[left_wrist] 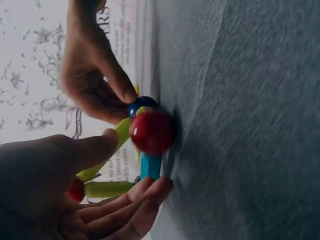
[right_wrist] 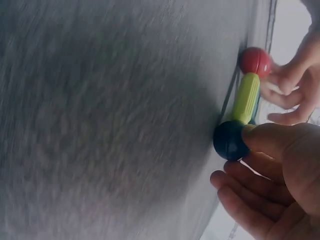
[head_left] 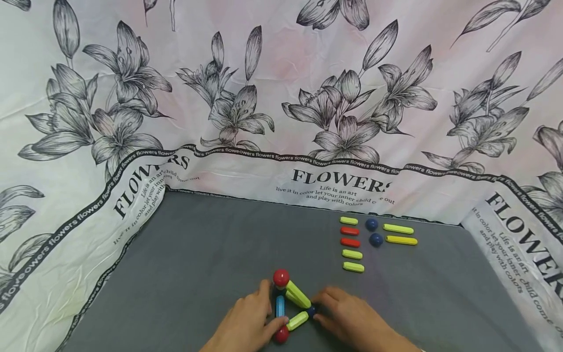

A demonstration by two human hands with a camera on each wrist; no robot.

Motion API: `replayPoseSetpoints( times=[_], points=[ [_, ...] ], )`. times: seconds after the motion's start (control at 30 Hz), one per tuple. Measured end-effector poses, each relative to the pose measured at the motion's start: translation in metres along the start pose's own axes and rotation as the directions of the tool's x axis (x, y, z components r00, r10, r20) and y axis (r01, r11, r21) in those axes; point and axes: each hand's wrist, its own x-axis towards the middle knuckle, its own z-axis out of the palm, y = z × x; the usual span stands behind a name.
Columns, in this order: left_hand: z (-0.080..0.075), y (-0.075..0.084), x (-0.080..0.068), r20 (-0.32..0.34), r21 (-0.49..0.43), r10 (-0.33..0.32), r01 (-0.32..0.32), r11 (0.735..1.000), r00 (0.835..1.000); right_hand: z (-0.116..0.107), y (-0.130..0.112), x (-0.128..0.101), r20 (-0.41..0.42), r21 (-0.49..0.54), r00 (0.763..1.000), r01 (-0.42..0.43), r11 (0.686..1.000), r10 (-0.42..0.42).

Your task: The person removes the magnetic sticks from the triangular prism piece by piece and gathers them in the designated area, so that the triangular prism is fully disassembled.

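Observation:
A small frame of stick-and-ball building pieces stands between the hands. My left hand holds it at the light blue stick, fingertips against one end in the left wrist view. A red ball lies by the left thumb; another red ball sits at the raised top. Yellow-green sticks slope from the top to a dark blue ball. My right hand pinches that ball between thumb and fingers. One yellow-green stick links it with the near red ball. A dark ball under the top is mostly hidden.
Loose pieces lie farther back to the right on the grey surface: short yellow-green sticks, red sticks, two dark blue balls and longer yellow sticks. Flower-printed cloth borders the surface.

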Motion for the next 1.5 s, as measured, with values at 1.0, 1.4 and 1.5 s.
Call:
replayPoseSetpoints(
  times=[1.0, 1.4, 1.5],
  points=[
    [0.006, 0.002, 0.012, -0.014, 0.191, 0.054, -0.05, 0.98, 0.998, -0.026, -0.033, 0.065, -0.136, 0.036, 0.991, -0.011, 0.999, 0.016],
    [0.003, 0.004, 0.012, 0.012, 0.198, 0.042, -0.043, 0.979, 0.999, -0.023, -0.04, 0.075, -0.098, -0.045, 0.995, 0.023, 0.999, -0.028],
    [0.003, 0.005, 0.012, 0.009, 0.204, 0.043, -0.044, 0.978, 0.999, -0.024, -0.041, 0.078, -0.073, -0.011, 0.997, 0.016, 1.0, -0.017]
  ],
)
